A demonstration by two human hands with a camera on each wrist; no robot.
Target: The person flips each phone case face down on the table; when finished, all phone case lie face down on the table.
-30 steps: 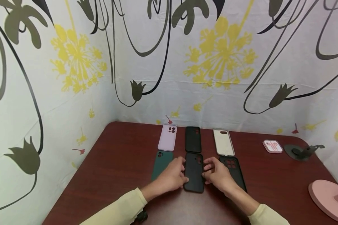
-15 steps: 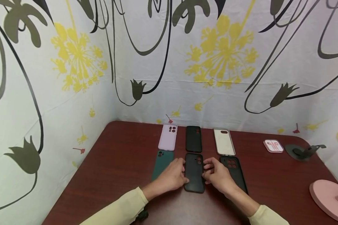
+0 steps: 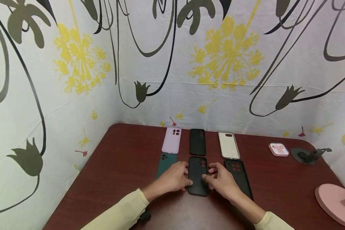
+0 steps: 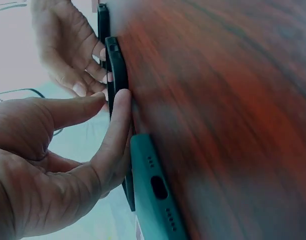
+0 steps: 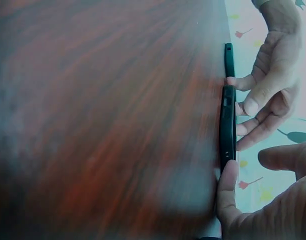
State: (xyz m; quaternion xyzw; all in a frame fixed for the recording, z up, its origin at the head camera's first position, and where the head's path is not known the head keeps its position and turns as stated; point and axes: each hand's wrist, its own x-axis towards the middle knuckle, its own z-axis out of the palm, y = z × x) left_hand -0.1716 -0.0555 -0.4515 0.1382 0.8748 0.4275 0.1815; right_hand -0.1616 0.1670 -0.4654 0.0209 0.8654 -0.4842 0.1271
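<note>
A black phone case (image 3: 197,176) lies flat on the table between my hands, in the front row. At its left edge, my left hand (image 3: 175,177) pinches the case, thumb on the upper edge and index finger along the side in the left wrist view. My right hand (image 3: 222,181) has a fingertip against the right edge. In the right wrist view its thumb (image 5: 280,157) stands apart from the case, over the face. A teal phone case (image 3: 165,162) is partly hidden under my left hand. Beyond my right hand lies another black phone case (image 3: 241,177), partly covered.
Behind, in a row, lie a lilac phone case (image 3: 171,140), a black one (image 3: 197,142) and a cream one (image 3: 228,145). To the right are an earphone box (image 3: 279,149), a dark stand (image 3: 303,156) and a pink round base (image 3: 336,204) on the table (image 3: 126,153).
My right thumb has shifted left, from the side of the black phone case to above its face. The left hand and the case have hardly moved.
</note>
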